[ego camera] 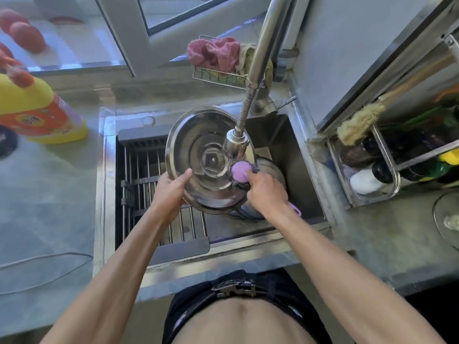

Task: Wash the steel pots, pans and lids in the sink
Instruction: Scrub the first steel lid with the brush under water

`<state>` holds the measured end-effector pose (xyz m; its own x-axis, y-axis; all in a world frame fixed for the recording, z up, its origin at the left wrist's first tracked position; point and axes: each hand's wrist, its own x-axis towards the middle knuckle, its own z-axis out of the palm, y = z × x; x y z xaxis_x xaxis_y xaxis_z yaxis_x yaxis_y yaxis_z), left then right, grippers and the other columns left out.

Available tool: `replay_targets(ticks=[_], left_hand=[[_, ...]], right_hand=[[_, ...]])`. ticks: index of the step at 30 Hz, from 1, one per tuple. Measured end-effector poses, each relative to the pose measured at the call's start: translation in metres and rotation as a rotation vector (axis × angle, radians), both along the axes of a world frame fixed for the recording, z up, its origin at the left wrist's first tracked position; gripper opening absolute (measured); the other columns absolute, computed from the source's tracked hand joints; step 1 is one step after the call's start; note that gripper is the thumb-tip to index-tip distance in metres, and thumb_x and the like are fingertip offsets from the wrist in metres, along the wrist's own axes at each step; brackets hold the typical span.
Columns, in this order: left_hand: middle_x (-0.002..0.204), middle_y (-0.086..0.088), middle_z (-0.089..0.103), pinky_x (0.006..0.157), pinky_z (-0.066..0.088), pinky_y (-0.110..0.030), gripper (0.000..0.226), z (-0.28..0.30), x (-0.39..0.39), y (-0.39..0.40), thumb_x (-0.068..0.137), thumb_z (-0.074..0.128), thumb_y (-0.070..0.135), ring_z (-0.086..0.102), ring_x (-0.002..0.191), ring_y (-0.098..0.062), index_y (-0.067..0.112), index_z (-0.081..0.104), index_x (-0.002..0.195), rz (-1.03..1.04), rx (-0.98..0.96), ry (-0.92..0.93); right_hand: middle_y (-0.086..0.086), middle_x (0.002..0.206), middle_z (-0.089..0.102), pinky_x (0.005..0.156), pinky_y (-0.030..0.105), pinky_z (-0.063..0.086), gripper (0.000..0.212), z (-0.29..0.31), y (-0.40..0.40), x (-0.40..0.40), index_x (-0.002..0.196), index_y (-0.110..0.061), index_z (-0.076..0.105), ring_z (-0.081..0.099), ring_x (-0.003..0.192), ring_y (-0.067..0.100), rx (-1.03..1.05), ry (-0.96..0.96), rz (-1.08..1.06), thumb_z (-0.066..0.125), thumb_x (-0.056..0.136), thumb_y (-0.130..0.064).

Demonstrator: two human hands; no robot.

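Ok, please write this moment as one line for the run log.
stage: scrubbing lid | left hand: grips lid rim, tilted over sink | right hand: presses scrubber on lid | pot: below lid

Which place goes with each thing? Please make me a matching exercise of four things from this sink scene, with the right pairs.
Things:
1. lid
2. scrubber
3. pink cloth
4. yellow bottle

Places:
A. in the wire basket behind the tap
B. on the counter left of the sink
C. held at its rim by the left hand
D. in the right hand, against the lid

Pairs: 1-C, 2-D, 3-A, 4-B
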<state>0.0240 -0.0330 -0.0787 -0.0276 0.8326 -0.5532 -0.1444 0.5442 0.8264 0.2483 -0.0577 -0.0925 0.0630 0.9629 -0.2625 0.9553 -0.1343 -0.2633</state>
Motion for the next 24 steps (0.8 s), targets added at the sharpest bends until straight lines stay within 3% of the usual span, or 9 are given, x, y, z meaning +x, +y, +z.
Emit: replay_targets(ticks=[4,8,10,13,17,21,24], left_hand=[[0.09,-0.01,0.079,0.057,0.061,-0.033,0.013,0.005,-0.015,0.003,0.103,0.057,0.009,0.077,0.079,-0.024,0.008,0.069,0.107,-0.05,-0.048,0.028],[0.094,-0.012,0.078,0.061,0.062,-0.033,0.015,0.012,-0.019,0.007,0.103,0.055,0.005,0.077,0.082,-0.024,0.008,0.068,0.11,-0.154,-0.045,0.034],[0.097,-0.014,0.078,0.065,0.063,-0.035,0.015,0.014,-0.01,0.007,0.103,0.055,0.006,0.077,0.083,-0.025,0.006,0.069,0.11,-0.16,-0.052,0.049],[0.098,-0.014,0.078,0.066,0.063,-0.038,0.016,0.012,0.002,-0.001,0.103,0.056,0.008,0.077,0.085,-0.028,0.006,0.069,0.111,-0.149,-0.081,0.084],[0.088,-0.013,0.078,0.057,0.061,-0.031,0.014,0.011,0.011,-0.02,0.101,0.056,0.001,0.077,0.075,-0.023,0.003,0.068,0.108,-0.059,-0.138,0.072],[0.09,-0.014,0.078,0.062,0.064,-0.034,0.016,0.005,0.025,-0.027,0.098,0.058,-0.002,0.076,0.075,-0.023,0.003,0.068,0.109,0.008,-0.165,0.054],[0.086,-0.011,0.078,0.058,0.061,-0.03,0.015,0.0,0.042,-0.031,0.098,0.058,-0.003,0.075,0.071,-0.021,0.002,0.068,0.108,0.039,-0.19,0.051]], right_hand=[[0.011,0.105,0.057,0.064,0.037,0.037,0.055,-0.003,-0.019,-0.005,0.134,-0.023,0.049,0.061,0.092,0.038,-0.048,0.041,0.258,0.046,0.083,-0.005],[0.01,0.115,0.06,0.071,0.038,0.042,0.054,-0.007,-0.001,0.034,0.138,-0.024,0.05,0.061,0.1,0.037,-0.026,-0.079,0.122,0.047,0.087,-0.008],[0.011,0.115,0.06,0.073,0.04,0.045,0.055,-0.008,-0.005,0.03,0.138,-0.023,0.049,0.062,0.099,0.038,-0.023,-0.037,0.149,0.046,0.086,-0.007],[0.01,0.112,0.058,0.064,0.038,0.039,0.056,-0.017,-0.021,0.029,0.137,-0.025,0.049,0.062,0.092,0.04,-0.076,0.041,0.278,0.046,0.084,-0.006],[0.008,0.12,0.06,0.072,0.04,0.045,0.06,-0.027,0.005,0.067,0.139,-0.027,0.049,0.061,0.1,0.038,-0.036,0.001,0.174,0.046,0.084,-0.005],[0.009,0.125,0.059,0.08,0.039,0.048,0.062,-0.029,0.035,0.058,0.145,-0.023,0.045,0.059,0.108,0.036,0.01,0.049,0.192,0.047,0.085,-0.006],[0.01,0.116,0.061,0.072,0.039,0.044,0.06,-0.028,0.053,0.041,0.143,-0.024,0.046,0.06,0.102,0.037,0.073,0.101,0.204,0.047,0.085,-0.007]])
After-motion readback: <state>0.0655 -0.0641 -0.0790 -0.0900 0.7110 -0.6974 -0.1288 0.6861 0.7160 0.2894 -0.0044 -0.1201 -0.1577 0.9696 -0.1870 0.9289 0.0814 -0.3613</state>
